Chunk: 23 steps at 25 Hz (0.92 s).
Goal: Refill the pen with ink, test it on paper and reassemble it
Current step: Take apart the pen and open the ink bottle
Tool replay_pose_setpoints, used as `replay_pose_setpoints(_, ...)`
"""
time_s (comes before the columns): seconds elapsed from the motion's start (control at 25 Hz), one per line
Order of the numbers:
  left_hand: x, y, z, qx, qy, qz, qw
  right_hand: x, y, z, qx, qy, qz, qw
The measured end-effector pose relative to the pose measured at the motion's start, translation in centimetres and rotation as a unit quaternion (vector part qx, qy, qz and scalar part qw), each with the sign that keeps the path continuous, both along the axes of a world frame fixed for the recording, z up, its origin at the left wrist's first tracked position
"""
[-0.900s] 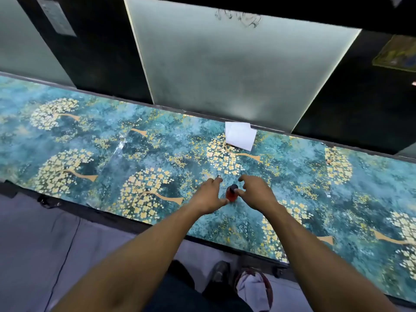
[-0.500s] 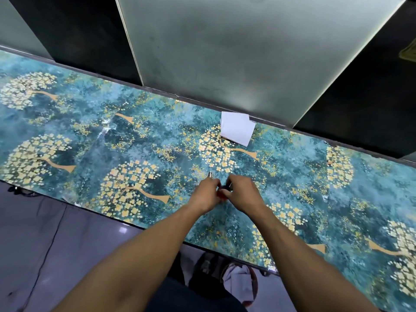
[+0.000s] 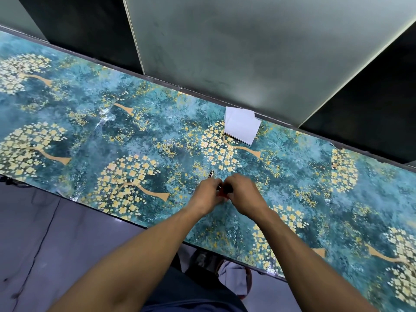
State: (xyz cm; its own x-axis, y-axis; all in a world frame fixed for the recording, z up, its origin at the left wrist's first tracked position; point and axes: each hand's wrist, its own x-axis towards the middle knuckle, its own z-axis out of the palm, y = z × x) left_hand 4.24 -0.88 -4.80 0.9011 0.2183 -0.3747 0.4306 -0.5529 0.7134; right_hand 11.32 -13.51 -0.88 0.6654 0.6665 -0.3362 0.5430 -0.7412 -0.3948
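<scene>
While closed around the ink bottle (image 3: 225,192), both hands (image 3: 208,194) together.

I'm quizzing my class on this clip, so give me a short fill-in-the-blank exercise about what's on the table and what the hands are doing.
1. The folded paper on the table is ____ in colour.
2. The paper lies at the table's ____ edge, beyond both hands.
3. The left hand and right hand meet around a small ____ bottle.
4. A thin pen pokes up from the ____ hand.

Missing words: white; far; ink; left
</scene>
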Motion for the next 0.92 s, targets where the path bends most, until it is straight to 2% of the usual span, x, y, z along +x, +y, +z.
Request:
replay_pose_setpoints(0.12, -0.2, 0.0, -0.1, 0.0, -0.009, 0.001, 1.0, -0.3, 0.1, 0.3, 0.006, 0.034, -0.031, 0.999)
replay_pose_setpoints(0.24, -0.3, -0.1, -0.2, 0.014, -0.011, 0.003, 1.0, -1.0, 0.3, 0.3, -0.06, -0.027, -0.093, 0.994)
replay_pose_setpoints(0.36, -0.2, -0.2, -0.4, -0.002, -0.008, 0.008, 1.0, -1.4, 0.4, 0.2, -0.071, -0.067, -0.073, 0.993)
replay_pose_setpoints(0.48, -0.2, -0.2, -0.6, -0.008, -0.011, 0.014, 1.0, -0.9, -0.2, 0.3, -0.025, -0.013, -0.027, 0.999)
replay_pose_setpoints(0.56, -0.3, -0.2, -0.7, -0.011, -0.017, 0.017, 1.0, -0.5, -0.3, 0.6, 0.003, 0.031, -0.062, 0.998)
replay_pose_setpoints(0.68, -0.3, -0.3, -0.9, -0.01, -0.021, 0.021, 0.999, -0.4, -0.1, 0.6, -0.051, -0.022, -0.114, 0.992)
replay_pose_setpoints(0.76, -0.3, -0.3, -1.0, -0.014, -0.02, 0.024, 0.999, -0.7, 0.2, 0.5, -0.061, -0.045, -0.1, 0.992)
replay_pose_setpoints(0.92, -0.4, -0.3, -0.8, -0.022, -0.016, 0.023, 0.999, 0.0, 0.0, 0.8, -0.012, 0.024, -0.054, 0.998)
